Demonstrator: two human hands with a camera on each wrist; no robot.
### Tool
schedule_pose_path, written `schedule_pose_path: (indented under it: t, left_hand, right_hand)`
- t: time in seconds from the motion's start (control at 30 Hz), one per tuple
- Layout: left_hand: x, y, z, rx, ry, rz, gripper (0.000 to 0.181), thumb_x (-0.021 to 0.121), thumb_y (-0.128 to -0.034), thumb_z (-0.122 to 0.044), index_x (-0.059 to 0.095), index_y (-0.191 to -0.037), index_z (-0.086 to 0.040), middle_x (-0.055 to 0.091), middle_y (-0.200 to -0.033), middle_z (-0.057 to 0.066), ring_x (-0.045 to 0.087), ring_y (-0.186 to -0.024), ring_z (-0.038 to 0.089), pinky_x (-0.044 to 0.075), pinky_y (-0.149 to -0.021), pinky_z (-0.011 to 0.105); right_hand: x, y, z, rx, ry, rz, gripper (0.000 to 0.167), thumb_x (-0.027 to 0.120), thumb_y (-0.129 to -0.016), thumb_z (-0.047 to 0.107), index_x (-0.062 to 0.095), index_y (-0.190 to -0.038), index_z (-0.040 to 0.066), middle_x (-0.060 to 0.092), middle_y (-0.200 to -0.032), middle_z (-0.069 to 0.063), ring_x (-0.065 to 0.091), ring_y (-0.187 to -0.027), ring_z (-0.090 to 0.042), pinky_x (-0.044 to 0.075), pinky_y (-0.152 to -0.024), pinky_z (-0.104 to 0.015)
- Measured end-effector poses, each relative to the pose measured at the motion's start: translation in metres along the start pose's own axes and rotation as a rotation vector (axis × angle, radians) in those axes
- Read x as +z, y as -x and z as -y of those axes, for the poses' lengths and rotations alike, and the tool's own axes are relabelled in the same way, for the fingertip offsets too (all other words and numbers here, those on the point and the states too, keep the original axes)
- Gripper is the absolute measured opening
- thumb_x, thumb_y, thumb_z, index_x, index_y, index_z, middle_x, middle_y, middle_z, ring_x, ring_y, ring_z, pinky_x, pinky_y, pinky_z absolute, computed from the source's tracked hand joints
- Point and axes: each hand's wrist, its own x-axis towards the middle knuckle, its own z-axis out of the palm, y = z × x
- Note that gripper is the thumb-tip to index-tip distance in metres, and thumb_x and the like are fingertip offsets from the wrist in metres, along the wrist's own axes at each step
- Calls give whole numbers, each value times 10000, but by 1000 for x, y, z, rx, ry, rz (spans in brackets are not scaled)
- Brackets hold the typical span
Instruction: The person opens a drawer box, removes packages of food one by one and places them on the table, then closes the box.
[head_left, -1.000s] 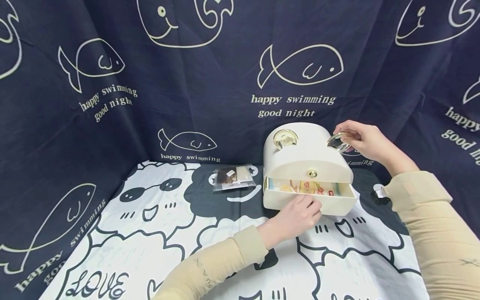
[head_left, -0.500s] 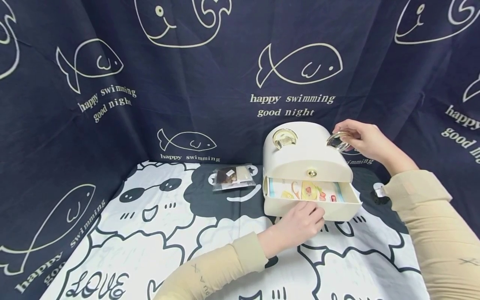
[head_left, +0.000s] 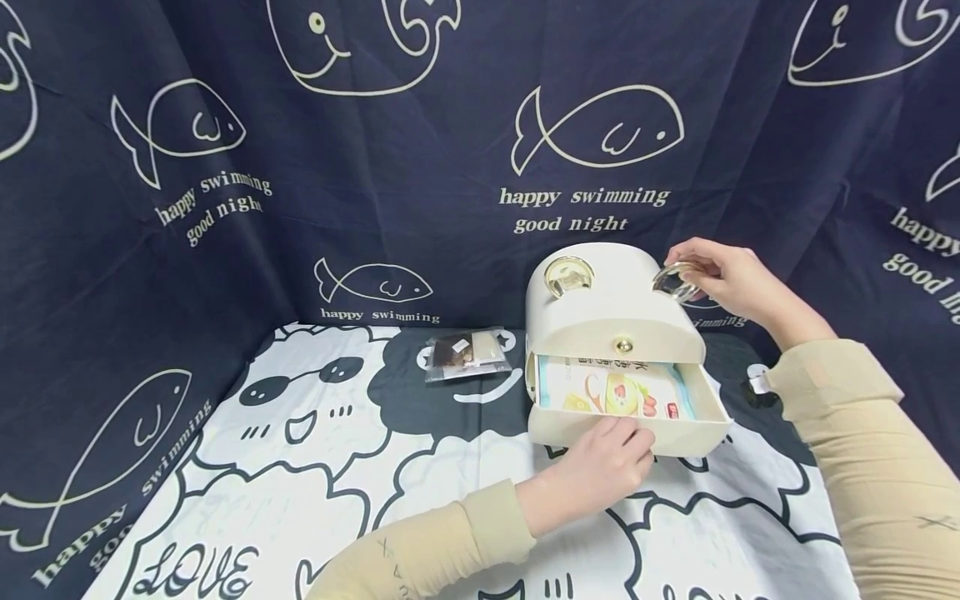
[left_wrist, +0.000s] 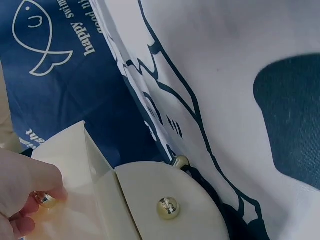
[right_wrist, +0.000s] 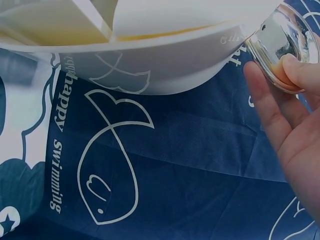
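A cream box [head_left: 607, 312] with a rounded top stands at the back right. It has two shiny gold ears and an upper front with a gold knob [head_left: 623, 345]. Its lower drawer [head_left: 558, 427] is pulled out, showing a printed packet [head_left: 607, 390] with fruit pictures inside. My left hand [head_left: 596, 471] is at the drawer front; in the left wrist view its fingers grip the drawer's gold knob [left_wrist: 46, 201]. My right hand [head_left: 727, 273] holds the right gold ear [right_wrist: 272, 42] between thumb and fingers, as the right wrist view shows.
A clear plastic bag [head_left: 467, 357] with dark and pale contents lies left of the box. A small dark object with a white label [head_left: 760, 382] sits by the right sleeve. Dark fish-print cloth [head_left: 420, 167] hangs behind, close to the box. A cartoon-print cloth [head_left: 285, 492] covers the table.
The left hand has drawn the lower drawer further out toward me, so more of the packet shows. The right hand has kept its hold on the ear.
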Motion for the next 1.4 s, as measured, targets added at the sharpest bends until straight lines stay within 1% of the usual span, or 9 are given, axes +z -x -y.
schedule_pose_path:
  t: [0.1,0.17,0.33,0.43,0.73,0.9,1.13,1.27,1.4]
  left_hand:
    - [-4,0,-1,8,1,-30,484,261,-969,-57,693,-817,-213,546,-878,-69,505,-840,115,392,-714,223]
    - [-10,-2,-1,10,3,-53,501,250,-965,-45,691,-797,-215,549,-865,-73,507,-829,108,397,-707,214]
    - [-28,-5,1,8,4,-65,399,353,-945,-77,693,-787,-215,552,-854,-82,505,-819,92,397,-687,189]
    - [-33,-6,0,4,1,-59,365,385,-937,-94,696,-790,-215,553,-853,-86,501,-815,88,390,-679,186]
    - [-34,-5,-5,-13,0,-63,408,344,-949,-86,692,-788,-224,553,-850,-91,497,-813,86,377,-671,193]
    - [-35,-5,-6,-10,-2,-62,422,331,-961,-83,689,-789,-227,556,-853,-95,499,-813,82,374,-671,192]
    - [-37,-3,-5,8,-5,-35,408,330,-968,-97,691,-827,-227,553,-874,-95,506,-837,82,374,-683,186]
    - [-39,-1,-4,17,7,-21,385,351,-965,-95,696,-849,-219,554,-881,-89,508,-845,85,377,-687,183]
    - [-43,0,-2,19,28,12,359,360,-962,-104,696,-904,-215,564,-893,-90,511,-863,85,382,-700,177]
  right_hand:
    - [0,1,0,3,-3,2,308,607,-843,-82,614,-1091,101,674,-973,-145,626,-716,-75,502,-582,-152]
    - [0,1,0,6,-3,3,310,606,-842,-83,614,-1092,101,674,-971,-145,622,-712,-58,493,-578,-140]
    - [0,1,0,-4,7,-8,308,614,-840,-77,617,-1088,105,677,-955,-139,626,-706,-64,515,-586,-178]
    - [1,0,-1,-14,11,-17,307,615,-838,-77,621,-1083,108,679,-944,-133,628,-704,-73,512,-587,-171]
    - [0,1,-1,2,18,-8,310,615,-844,-66,620,-1096,114,676,-951,-132,632,-710,-83,479,-592,-117]
    - [-2,1,-1,16,10,1,312,612,-849,-66,618,-1106,112,670,-970,-139,623,-722,-62,495,-594,-132]
    - [-2,1,0,22,2,8,317,607,-850,-70,617,-1110,110,669,-983,-150,625,-732,-81,511,-601,-155]
    - [-1,1,1,21,0,10,310,603,-853,-69,614,-1110,102,671,-987,-157,620,-734,-66,512,-602,-156]
    - [1,1,0,22,-10,7,302,601,-855,-70,616,-1105,98,673,-985,-147,606,-734,-24,506,-601,-147]
